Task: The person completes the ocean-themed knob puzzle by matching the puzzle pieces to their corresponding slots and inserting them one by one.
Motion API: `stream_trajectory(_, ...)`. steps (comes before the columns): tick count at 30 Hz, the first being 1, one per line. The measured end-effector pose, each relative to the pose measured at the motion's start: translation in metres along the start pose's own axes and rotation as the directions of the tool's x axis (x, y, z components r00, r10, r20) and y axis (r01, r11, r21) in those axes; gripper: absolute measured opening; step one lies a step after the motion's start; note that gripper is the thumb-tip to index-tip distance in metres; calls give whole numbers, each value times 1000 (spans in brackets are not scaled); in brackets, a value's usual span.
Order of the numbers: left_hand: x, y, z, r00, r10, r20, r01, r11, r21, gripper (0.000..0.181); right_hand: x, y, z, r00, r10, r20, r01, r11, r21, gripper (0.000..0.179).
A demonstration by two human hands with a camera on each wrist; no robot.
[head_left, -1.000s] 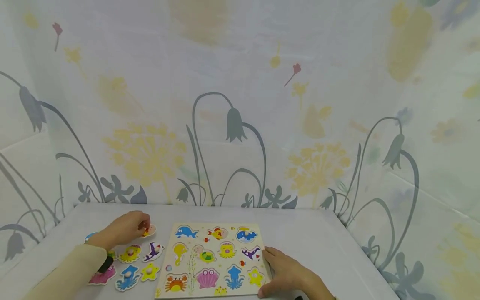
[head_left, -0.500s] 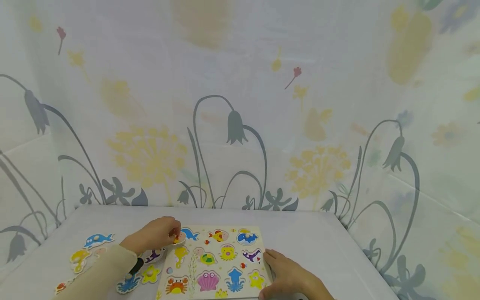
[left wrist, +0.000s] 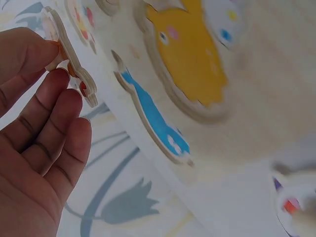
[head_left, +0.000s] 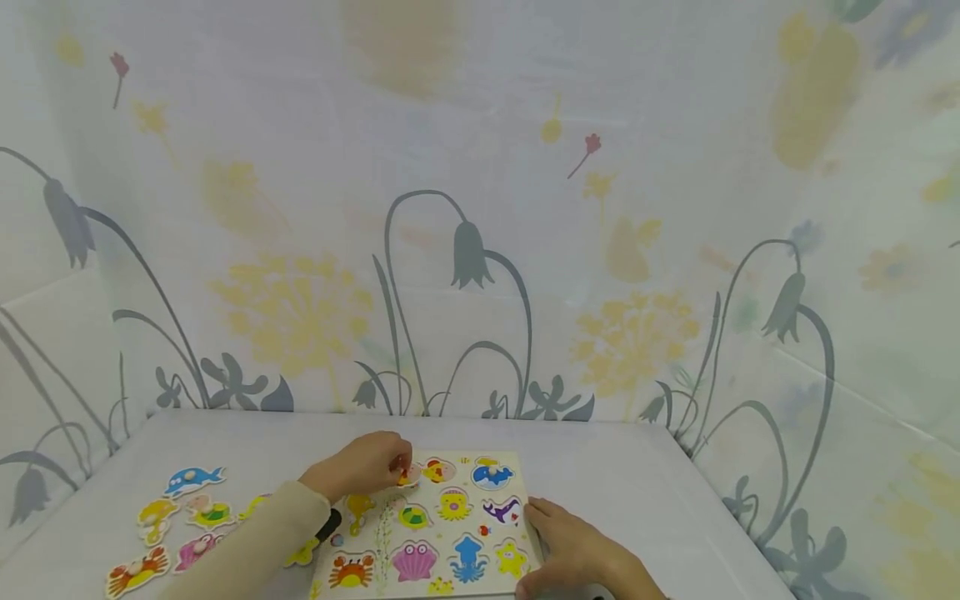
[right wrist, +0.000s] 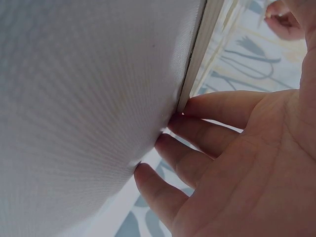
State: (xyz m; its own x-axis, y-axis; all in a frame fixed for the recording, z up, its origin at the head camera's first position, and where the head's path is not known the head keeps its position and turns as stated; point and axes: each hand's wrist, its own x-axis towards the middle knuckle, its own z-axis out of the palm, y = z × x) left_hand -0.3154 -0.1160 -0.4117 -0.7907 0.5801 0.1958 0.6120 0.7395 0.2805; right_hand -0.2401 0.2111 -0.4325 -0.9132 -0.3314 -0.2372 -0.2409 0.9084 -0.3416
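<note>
Fish piece [head_left: 408,476]: located over the upper part of the puzzle board [head_left: 438,529], just beside the matching fish recess [head_left: 438,471]. From where I stand, I cannot tell whether it touches the board. Left hand [head_left: 360,463]: thumb and fingers pinch the piece. This hand blocks the board's upper-left corner. Right hand [head_left: 577,546]: fingers extended, not gripping — fingertips rest against the board's right edge and on the surface [head_left: 600,467].

Whale piece [head_left: 492,473]: seated at upper right, knob upward. Loose pieces, left of the board: dolphin [head_left: 194,481], seahorse [head_left: 157,521], turtle [head_left: 210,512], shell [head_left: 197,550] and crab [head_left: 138,572]. The cream sleeve [head_left: 262,546] crosses in front of this group — it partly covers the star [head_left: 303,553] and another yellow piece [head_left: 253,507]. A black band [head_left: 328,525] shows at the cuff. Behind the surface hangs a sheet [head_left: 555,250] printed with grey bellflowers and yellow blooms.
</note>
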Motion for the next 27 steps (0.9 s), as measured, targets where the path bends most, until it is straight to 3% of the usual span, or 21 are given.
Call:
stream_trajectory(7,17,12,9,999,-24,42,26,999,-42,11,2,-1,1,1000,-10,3,10,1000,3,111)
stream_trajectory(17,39,13,21,991,-103,88,109,992,-62,8,4,-1,1,1000,-17,2,17,1000,-1,110)
stream_trajectory(27,48,16,29,982,-145,121,157,983,-93,9,3,0,1,1000,5,7,-5,999,34,110)
